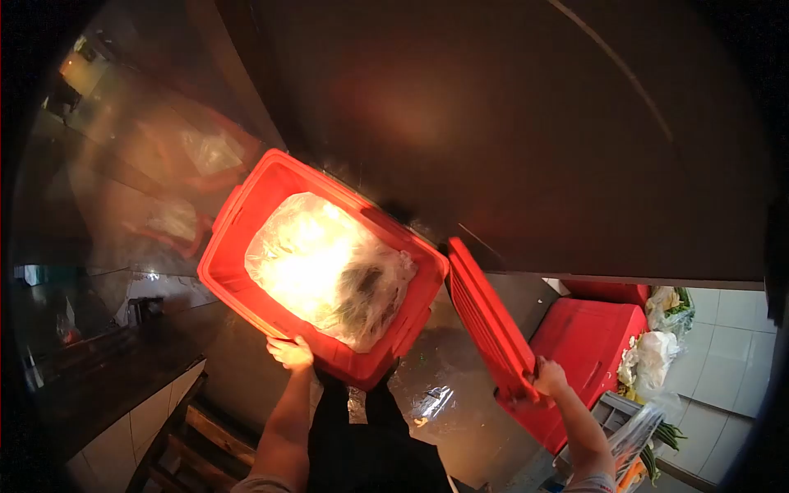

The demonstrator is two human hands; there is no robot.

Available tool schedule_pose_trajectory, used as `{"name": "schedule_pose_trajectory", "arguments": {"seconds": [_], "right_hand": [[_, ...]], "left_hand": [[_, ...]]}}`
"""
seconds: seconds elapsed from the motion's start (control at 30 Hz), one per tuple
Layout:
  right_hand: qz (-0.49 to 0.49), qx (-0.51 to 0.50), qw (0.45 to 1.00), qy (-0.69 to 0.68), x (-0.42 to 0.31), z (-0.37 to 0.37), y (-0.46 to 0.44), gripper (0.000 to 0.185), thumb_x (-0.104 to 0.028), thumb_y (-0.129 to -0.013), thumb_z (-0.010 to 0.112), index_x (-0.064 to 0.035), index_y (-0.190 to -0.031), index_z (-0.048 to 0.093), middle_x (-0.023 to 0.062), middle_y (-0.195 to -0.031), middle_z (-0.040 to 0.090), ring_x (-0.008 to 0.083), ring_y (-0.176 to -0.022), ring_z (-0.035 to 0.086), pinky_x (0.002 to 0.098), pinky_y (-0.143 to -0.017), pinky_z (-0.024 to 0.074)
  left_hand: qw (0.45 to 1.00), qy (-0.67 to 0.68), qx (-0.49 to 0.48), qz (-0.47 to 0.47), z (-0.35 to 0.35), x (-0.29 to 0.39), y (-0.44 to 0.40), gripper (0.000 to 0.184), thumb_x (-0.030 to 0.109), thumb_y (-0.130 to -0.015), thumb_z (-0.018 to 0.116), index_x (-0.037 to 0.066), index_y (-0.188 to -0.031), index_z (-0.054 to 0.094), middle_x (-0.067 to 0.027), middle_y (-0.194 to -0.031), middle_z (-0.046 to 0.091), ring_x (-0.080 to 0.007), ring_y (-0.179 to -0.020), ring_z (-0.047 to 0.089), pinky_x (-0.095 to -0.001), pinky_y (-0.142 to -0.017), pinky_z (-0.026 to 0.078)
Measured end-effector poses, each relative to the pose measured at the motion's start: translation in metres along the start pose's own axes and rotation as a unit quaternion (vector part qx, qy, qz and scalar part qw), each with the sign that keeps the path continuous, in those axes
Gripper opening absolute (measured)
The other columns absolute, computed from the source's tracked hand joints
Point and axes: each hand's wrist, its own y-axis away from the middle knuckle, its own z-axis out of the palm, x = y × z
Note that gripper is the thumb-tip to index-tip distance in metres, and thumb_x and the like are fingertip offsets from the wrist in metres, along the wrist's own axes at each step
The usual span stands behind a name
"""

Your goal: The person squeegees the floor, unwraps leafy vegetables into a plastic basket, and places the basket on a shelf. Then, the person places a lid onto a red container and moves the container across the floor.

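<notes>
Below the middle of the view, my left hand [291, 352] grips the near rim of a red bin [234, 267]. The bin is open, and inside it lies a clear plastic bag [374, 304], partly washed out by bright glare. Something darker shows through the bag, but I cannot make out what. On the right, my right hand [549, 378] holds a red lid [489, 316] by its lower end. The lid is tilted on edge beside the bin's right side, its upper end close to the bin's corner.
Another red bin [588, 333] stands at the right, with plastic bags [657, 361] and green vegetables beside it. A grey crate [612, 411] is at the lower right. Wooden slats [218, 435] are at the lower left. A dark panel [509, 123] spans the top.
</notes>
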Motion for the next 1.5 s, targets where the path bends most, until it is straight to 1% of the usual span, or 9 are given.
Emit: {"name": "schedule_pose_trajectory", "arguments": {"seconds": [0.13,0.27,0.37,0.43,0.53,0.83,0.93,1.07,1.5], "right_hand": [[-0.055,-0.033,0.998,-0.005,0.035,0.005,0.037,0.046,-0.042,-0.072,0.061,0.0000,-0.090,0.054,0.0218,-0.081,0.062,0.0398,-0.080,0.059,0.0462,-0.070,0.0478],[-0.080,-0.093,0.991,-0.053,0.085,-0.002,0.101,0.044,-0.042,-0.069,0.065,-0.0007,-0.082,0.059,0.0194,-0.077,0.062,0.0379,-0.075,0.060,0.0454,-0.065,0.0466],[-0.057,-0.167,0.983,-0.047,0.091,-0.038,0.167,0.048,-0.044,-0.069,0.066,-0.0017,-0.091,0.061,0.0185,-0.079,0.063,0.0350,-0.077,0.061,0.0424,-0.067,0.0469],[-0.041,-0.152,0.986,-0.052,0.048,-0.092,0.219,0.051,-0.042,-0.069,0.066,-0.0022,-0.100,0.060,0.0192,-0.078,0.062,0.0326,-0.080,0.062,0.0399,-0.073,0.0474],[-0.105,-0.085,0.982,-0.133,0.023,-0.127,0.274,0.037,-0.009,-0.075,0.054,-0.0001,-0.111,0.054,0.0182,-0.088,0.064,0.0314,-0.083,0.062,0.0364,-0.071,0.0493],[-0.021,0.036,0.998,-0.039,-0.009,-0.188,0.361,0.053,-0.015,-0.073,0.060,-0.0010,-0.122,0.046,0.0212,-0.083,0.062,0.0300,-0.073,0.060,0.0368,-0.064,0.0472],[-0.002,0.098,0.995,0.020,-0.059,-0.185,0.376,0.059,-0.024,-0.074,0.064,-0.0017,-0.125,0.044,0.0186,-0.080,0.061,0.0301,-0.066,0.059,0.0363,-0.057,0.0474],[-0.086,0.234,0.968,-0.038,-0.119,-0.149,0.362,0.063,-0.034,-0.077,0.062,-0.0009,-0.127,0.043,0.0227,-0.104,0.057,0.0349,-0.091,0.057,0.0407,-0.075,0.0467],[-0.328,0.312,0.890,-0.046,-0.375,0.025,0.180,0.053,-0.013,-0.061,0.066,-0.0058,-0.110,0.051,0.0104,-0.111,0.050,0.0287,-0.097,0.049,0.0412,-0.080,0.0388]], "left_hand": [[0.931,0.291,-0.219,-0.029,-0.019,0.053,0.110,0.077,0.033,-0.072,0.063,-0.004,-0.127,0.025,-0.0270,-0.124,0.033,-0.0374,-0.116,0.036,-0.0466,-0.096,0.032],[0.767,0.086,-0.558,0.305,-0.063,0.119,0.229,0.097,0.045,-0.071,0.062,-0.004,-0.137,0.010,-0.0280,-0.139,0.016,-0.0404,-0.132,0.013,-0.0456,-0.107,0.017],[0.660,0.195,-0.725,0.020,-0.099,0.151,0.294,0.106,0.060,-0.069,0.059,0.000,-0.139,0.007,-0.0246,-0.144,0.009,-0.0379,-0.134,0.007,-0.0453,-0.107,0.017],[0.416,0.144,-0.865,-0.241,-0.118,0.163,0.329,0.105,0.072,-0.068,0.051,0.015,-0.143,0.005,-0.0133,-0.148,0.001,-0.0351,-0.135,0.001,-0.0560,-0.104,0.014],[0.428,0.176,-0.836,-0.296,-0.170,0.185,0.364,0.116,0.068,-0.060,0.063,0.021,-0.142,-0.005,-0.0066,-0.149,-0.007,-0.0344,-0.135,-0.001,-0.0675,-0.098,0.010],[0.599,0.240,-0.714,-0.272,-0.290,0.290,0.320,0.121,0.044,-0.051,0.081,-0.001,-0.135,0.005,-0.0193,-0.142,0.015,-0.0385,-0.130,0.021,-0.0695,-0.090,0.029],[0.679,0.374,-0.610,-0.162,-0.278,0.288,0.304,0.092,0.032,-0.054,0.080,0.002,-0.124,0.029,-0.0165,-0.120,0.044,-0.0274,-0.106,0.050,-0.0454,-0.082,0.046],[0.482,0.658,-0.575,-0.060,-0.333,0.243,0.187,0.035,0.011,-0.066,0.070,0.009,-0.094,0.051,-0.0030,-0.082,0.058,-0.0124,-0.073,0.058,-0.0281,-0.055,0.048],[0.367,0.801,-0.373,-0.290,-0.167,-0.016,-0.029,0.034,0.007,-0.079,0.060,0.002,-0.111,0.048,-0.0076,-0.103,0.057,-0.0184,-0.095,0.055,-0.0319,-0.080,0.045]]}}
